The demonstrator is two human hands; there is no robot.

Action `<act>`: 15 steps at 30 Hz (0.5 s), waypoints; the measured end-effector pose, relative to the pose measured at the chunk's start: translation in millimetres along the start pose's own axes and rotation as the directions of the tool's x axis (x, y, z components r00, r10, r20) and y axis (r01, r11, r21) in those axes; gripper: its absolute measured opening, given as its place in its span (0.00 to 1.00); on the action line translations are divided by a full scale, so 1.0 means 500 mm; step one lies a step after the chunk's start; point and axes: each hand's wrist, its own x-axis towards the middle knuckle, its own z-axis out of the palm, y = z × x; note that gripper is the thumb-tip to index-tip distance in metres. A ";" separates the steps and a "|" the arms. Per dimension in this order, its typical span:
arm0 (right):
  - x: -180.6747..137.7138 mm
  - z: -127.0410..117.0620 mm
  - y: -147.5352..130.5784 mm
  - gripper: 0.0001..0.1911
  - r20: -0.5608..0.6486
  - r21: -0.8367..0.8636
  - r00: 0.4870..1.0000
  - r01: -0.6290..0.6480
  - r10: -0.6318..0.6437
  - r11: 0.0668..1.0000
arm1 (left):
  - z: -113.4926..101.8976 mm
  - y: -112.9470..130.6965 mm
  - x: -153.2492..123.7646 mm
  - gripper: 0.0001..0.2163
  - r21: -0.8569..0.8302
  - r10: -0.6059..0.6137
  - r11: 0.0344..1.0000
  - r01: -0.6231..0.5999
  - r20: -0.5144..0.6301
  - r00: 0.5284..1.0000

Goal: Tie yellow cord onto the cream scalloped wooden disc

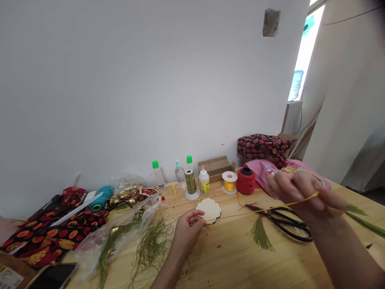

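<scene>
My left hand (190, 224) is closed in a pinch at the lower edge of a pale, scallop-edged disc (209, 209) on the table. A small knot of yellow cord shows at its fingertips. From there a yellow cord (245, 213) runs taut to the right. My right hand (303, 190), raised and slightly blurred, is closed on the other end of that cord. Below the cord lie black-handled scissors (290, 224) and a green tassel (261, 235) with a red top.
Behind the disc stand an olive thread spool (190, 182), a glue bottle (204, 182), a yellow cord spool (229, 183) and a red thread cone (246, 181). Loose green threads (153, 243), a plastic bag (93, 245) and a phone (54, 277) lie on the left.
</scene>
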 end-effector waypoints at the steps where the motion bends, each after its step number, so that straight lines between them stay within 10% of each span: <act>1: 0.002 -0.007 -0.007 0.27 -0.064 -0.023 0.997 0.050 -0.051 0.999 | 0.000 0.001 -0.001 0.09 0.004 0.011 1.000 -0.011 0.005 1.000; 4: 0.017 0.025 0.003 0.18 -0.199 -0.309 0.968 0.088 -0.154 0.947 | 0.001 0.004 -0.004 0.08 0.032 0.063 0.997 -0.064 0.022 0.998; 10: 0.009 0.186 0.142 0.12 0.216 -0.772 0.962 0.063 0.168 0.633 | -0.002 0.007 -0.010 0.09 0.138 0.158 0.977 -0.162 0.042 0.987; 15: -0.005 0.193 0.189 0.08 0.263 -0.828 0.925 0.071 0.274 0.556 | -0.008 0.005 -0.006 0.09 0.224 0.183 0.957 -0.183 0.017 0.983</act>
